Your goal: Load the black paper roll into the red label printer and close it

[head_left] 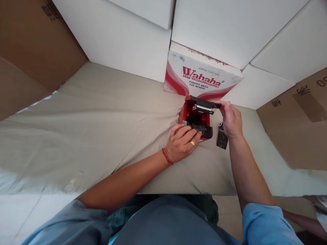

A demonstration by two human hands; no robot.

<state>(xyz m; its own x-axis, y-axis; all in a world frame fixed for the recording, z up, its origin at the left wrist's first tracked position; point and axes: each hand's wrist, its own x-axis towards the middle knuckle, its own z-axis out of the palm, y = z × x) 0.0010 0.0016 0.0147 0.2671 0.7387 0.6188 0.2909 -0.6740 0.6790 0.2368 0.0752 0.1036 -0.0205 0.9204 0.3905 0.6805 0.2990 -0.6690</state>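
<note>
A small red and black machine, which looks like a label printer, stands on the cloth with its lid raised. Under the lid shows a silver roller; the inside is red with a dark hollow. My left hand is closed over the printer's front edge, its fingers against a shiny dark piece there. My right hand grips the right end of the lid, its fingertips partly hidden behind it. Just below that hand lies a black, oblong thing with a round pale-ringed end.
Right behind the printer stands a white and red Wahaha water carton. White boxes are stacked at the back. Brown cartons stand at the left and right. Wrinkled pale cloth covers the table. Another person's arm shows at lower right.
</note>
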